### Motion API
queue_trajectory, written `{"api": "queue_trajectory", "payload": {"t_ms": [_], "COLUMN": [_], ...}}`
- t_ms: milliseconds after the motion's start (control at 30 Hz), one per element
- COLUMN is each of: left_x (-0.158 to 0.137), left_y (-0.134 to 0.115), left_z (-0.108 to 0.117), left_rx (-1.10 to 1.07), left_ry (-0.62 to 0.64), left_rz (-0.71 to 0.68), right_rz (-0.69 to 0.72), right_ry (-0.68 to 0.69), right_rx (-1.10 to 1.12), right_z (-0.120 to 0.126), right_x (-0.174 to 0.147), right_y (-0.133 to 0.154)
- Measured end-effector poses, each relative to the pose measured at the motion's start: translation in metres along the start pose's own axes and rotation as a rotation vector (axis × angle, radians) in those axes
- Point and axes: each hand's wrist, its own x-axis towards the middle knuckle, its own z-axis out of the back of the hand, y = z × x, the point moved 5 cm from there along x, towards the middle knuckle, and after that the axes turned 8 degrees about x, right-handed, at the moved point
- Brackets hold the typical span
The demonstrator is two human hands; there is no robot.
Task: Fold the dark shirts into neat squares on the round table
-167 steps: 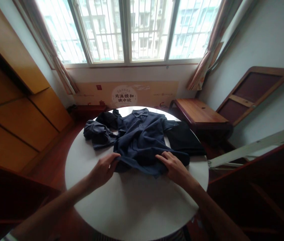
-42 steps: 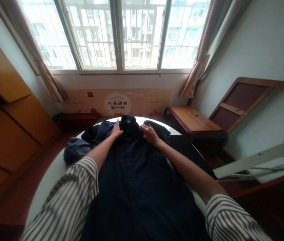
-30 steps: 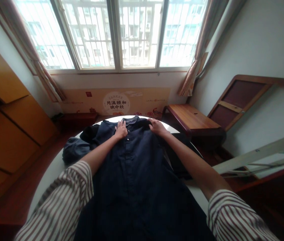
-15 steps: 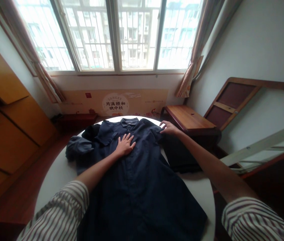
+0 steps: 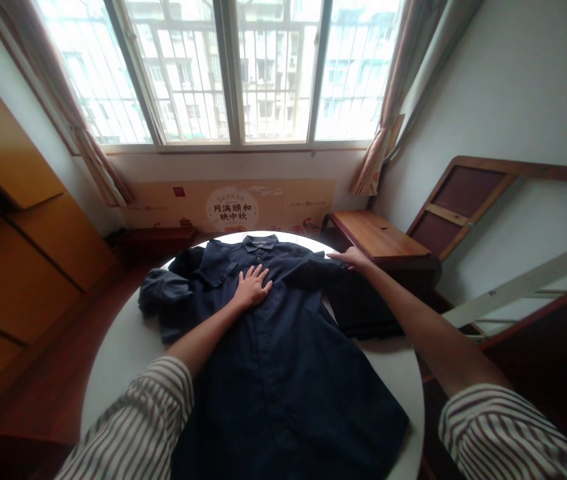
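Navy shirt (image 5: 288, 353) is laid face-up on the round table (image 5: 108, 380), chest pressed by the left hand (image 5: 253, 287) — flat, fingers spread — with a sleeve end seemingly pinched by the right hand (image 5: 356, 259). If that's tugged too hard, the front could get bunched. Space is kinda eaten up by black cloth (image 5: 363, 310) beside the sleeve and a grey bundle (image 5: 163, 292) opposite.

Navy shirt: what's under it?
The navy shirt lies over the white table, which shows past its edges. Whatever else is beneath the cloth is covered and can't be seen.
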Motion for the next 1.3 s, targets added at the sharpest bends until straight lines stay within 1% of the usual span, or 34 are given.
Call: {"api": "queue_trajectory", "payload": {"t_ms": [67,167,333,400,500,533,567,600,633,700,733,767,800,833,867,900,933,1000,1067,1133,1200,1300], "left_x": [0.0,-0.001,-0.001,-0.001,-0.006,-0.011,-0.02,-0.032,-0.049,-0.097,-0.126,-0.157,-0.189,-0.22,-0.249,-0.274,-0.295,-0.328,-0.351,-0.366,-0.376,-0.384], "left_y": [0.0,0.0,0.001,0.0,-0.003,-0.005,-0.008,-0.011,-0.014,-0.017,-0.016,-0.015,-0.013,-0.011,-0.008,-0.004,0.001,0.011,0.019,0.024,0.028,0.028], "left_z": [0.0,0.0,-0.001,0.001,0.013,0.019,0.025,0.032,0.04,0.056,0.064,0.072,0.078,0.083,0.086,0.09,0.092,0.094,0.093,0.089,0.084,0.077], "left_rx": [0.002,0.002,-0.015,-0.038,-0.066,-0.062,-0.051,-0.041,-0.04,-0.076,-0.115,-0.158,-0.198,-0.233,-0.269,-0.284,-0.287,-0.268,-0.223,-0.165,-0.103,-0.03], "left_ry": [-0.003,-0.014,-0.032,-0.049,-0.142,-0.181,-0.214,-0.235,-0.245,-0.237,-0.225,-0.192,-0.133,-0.056,0.005,0.04,0.058,0.062,0.04,-0.011,-0.099,-0.216], "left_rz": [-0.001,-0.002,-0.015,-0.018,-0.029,-0.054,-0.105,-0.177,-0.257,-0.415,-0.457,-0.506,-0.555,-0.594,-0.61,-0.594,-0.572,-0.547,-0.576,-0.619,-0.638,-0.655], "right_rz": [-0.015,0.038,0.159,0.194,0.255,0.303,0.376,0.468,0.579,0.759,0.808,0.835,0.855,0.86,0.858,0.866,0.88,0.922,0.943,0.932,0.932,0.994], "right_ry": [0.023,-0.023,-0.176,-0.204,-0.19,-0.161,-0.104,-0.013,0.113,0.427,0.552,0.628,0.681,0.67,0.631,0.576,0.514,0.404,0.354,0.365,0.376,0.325], "right_rx": [0.02,0.06,0.065,0.034,-0.015,-0.03,-0.04,-0.044,-0.044,-0.022,-0.029,-0.067,-0.122,-0.174,-0.221,-0.253,-0.271,-0.283,-0.299,-0.334,-0.352,-0.324], "right_z": [-0.005,-0.003,0.018,0.024,0.025,0.024,0.021,0.018,0.015,0.009,0.008,0.01,0.012,0.015,0.02,0.025,0.03,0.041,0.049,0.053,0.054,0.053], "right_x": [-0.001,-0.002,-0.003,-0.009,-0.031,-0.045,-0.063,-0.085,-0.111,-0.172,-0.203,-0.231,-0.256,-0.276,-0.291,-0.304,-0.314,-0.331,-0.345,-0.355,-0.359,-0.355], "right_y": [-0.008,-0.005,0.013,0.018,0.025,0.028,0.033,0.038,0.042,0.043,0.037,0.028,0.016,0.002,-0.013,-0.027,-0.041,-0.063,-0.078,-0.089,-0.097,-0.101]}}
